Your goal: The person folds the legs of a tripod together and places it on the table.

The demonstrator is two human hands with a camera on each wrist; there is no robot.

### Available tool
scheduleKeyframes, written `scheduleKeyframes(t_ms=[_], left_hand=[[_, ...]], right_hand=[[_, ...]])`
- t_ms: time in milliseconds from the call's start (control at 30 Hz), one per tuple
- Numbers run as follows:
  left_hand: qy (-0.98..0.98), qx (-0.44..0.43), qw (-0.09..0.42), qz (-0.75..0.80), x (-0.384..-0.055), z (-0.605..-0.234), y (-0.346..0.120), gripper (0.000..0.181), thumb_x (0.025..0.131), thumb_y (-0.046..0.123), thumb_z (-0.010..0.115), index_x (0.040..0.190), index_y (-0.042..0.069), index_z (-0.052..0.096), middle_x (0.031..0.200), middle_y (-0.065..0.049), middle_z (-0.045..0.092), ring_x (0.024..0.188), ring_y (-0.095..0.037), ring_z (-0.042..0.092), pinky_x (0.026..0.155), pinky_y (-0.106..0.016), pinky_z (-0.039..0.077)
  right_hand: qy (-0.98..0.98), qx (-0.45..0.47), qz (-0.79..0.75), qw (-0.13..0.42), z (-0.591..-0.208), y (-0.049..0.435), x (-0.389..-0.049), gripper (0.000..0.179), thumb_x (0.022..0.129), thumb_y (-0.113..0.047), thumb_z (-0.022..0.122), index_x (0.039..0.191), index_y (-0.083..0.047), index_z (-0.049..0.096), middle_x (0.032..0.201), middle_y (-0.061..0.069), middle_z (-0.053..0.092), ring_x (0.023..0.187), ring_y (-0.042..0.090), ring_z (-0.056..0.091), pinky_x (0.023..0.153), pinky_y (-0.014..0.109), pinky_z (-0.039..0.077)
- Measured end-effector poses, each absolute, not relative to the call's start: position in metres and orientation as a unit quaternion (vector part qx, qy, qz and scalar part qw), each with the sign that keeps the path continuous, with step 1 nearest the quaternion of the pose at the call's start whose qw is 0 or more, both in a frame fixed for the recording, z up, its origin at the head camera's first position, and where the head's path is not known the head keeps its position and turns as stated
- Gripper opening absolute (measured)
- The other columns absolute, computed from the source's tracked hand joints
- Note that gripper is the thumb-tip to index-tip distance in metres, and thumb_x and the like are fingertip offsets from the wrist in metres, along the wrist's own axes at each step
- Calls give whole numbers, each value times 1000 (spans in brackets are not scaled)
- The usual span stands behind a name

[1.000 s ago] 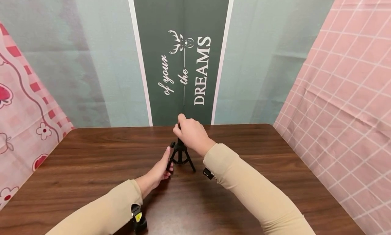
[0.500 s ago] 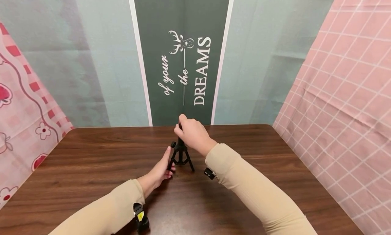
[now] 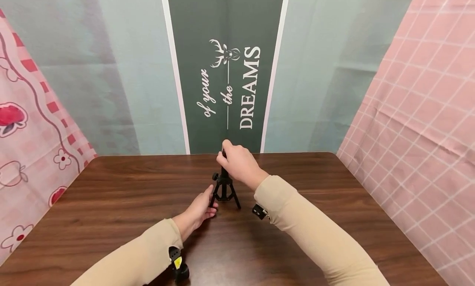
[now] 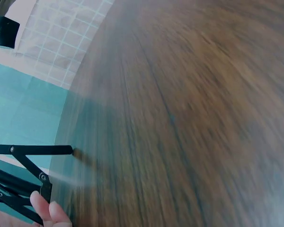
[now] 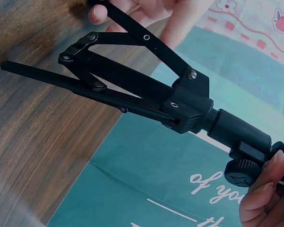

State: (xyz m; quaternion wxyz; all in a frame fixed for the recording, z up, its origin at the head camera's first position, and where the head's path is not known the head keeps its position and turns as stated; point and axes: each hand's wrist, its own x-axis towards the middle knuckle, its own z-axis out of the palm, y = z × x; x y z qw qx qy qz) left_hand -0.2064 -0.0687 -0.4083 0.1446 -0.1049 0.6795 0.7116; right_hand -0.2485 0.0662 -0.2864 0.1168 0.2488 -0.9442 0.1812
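A small black tripod (image 3: 224,186) stands upright on the wooden table, its legs spread. My right hand (image 3: 241,161) grips its top part, with the thumb and fingers round the upper column. Just below that grip, a round knob (image 5: 243,172) sticks out from the column in the right wrist view. Low on the tripod's left side, my left hand (image 3: 199,206) holds one leg, the thumb on the near side and fingers behind. The left wrist view catches left fingertips (image 4: 49,210) beside the leg braces. My right hand hides the tripod's head.
The brown table (image 3: 297,236) spreads around both arms. A green curtain (image 3: 208,22) with white lettering hangs behind its far edge. Pink cloths hang at both sides, one with fruit (image 3: 13,117) and one with a grid (image 3: 419,125). Each wrist wears a small black camera (image 3: 259,211).
The whole head view has shifted a little, so everything sits slightly further right. My left thumb has slipped a bit lower along the tripod leg. My right hand keeps its grip on top.
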Motion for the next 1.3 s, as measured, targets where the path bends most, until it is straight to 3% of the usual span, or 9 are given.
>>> scheduleKeyframes(t_ms=[333,600,700,800,1000,1133,1300], left_hand=[[658,-140,131,728,-208,-415,-60,24,102,27,31,97,4,38,72,-6,49,52,-10,44,54,-21,41],[668,-111,148,721,-208,-418,-64,25,101,21,29,107,-2,39,78,-10,51,52,-10,45,53,-20,42],[704,-68,169,687,-209,-418,-70,25,98,13,30,111,-5,42,84,-12,52,54,-12,46,52,-21,42],[773,-1,158,614,-212,-414,-80,28,92,5,35,115,-5,46,89,-12,54,59,-14,50,52,-24,42],[895,170,133,392,-225,-399,-102,50,86,5,59,133,0,43,90,-3,58,72,-15,52,67,-33,42],[899,249,141,331,-237,-394,-107,70,84,15,70,140,-4,33,87,0,57,78,-14,53,72,-34,43],[898,273,138,315,-248,-393,-102,75,79,16,75,136,-11,34,86,-2,58,82,-15,56,75,-35,46]], right_hand=[[-945,242,190,115,-293,66,-250,16,96,-22,43,85,-10,41,57,2,44,44,15,44,46,27,36],[-947,241,189,98,-294,65,-249,16,96,-23,43,87,-10,40,56,2,44,43,15,44,46,27,36],[-950,242,173,91,-292,66,-249,17,96,-25,43,88,-10,40,55,2,44,42,15,45,45,27,36],[-954,241,157,79,-287,68,-248,24,97,-33,45,96,-9,42,55,3,47,43,16,47,44,28,37],[-946,217,239,12,-283,89,-246,68,89,-57,51,136,-12,32,62,3,54,50,16,51,49,31,41],[-919,235,315,-40,-295,111,-247,66,89,-49,56,139,-11,34,72,3,57,57,18,54,53,32,43],[-921,259,272,-103,-330,120,-248,54,91,-33,61,132,-1,46,73,1,61,60,17,60,56,29,47]])
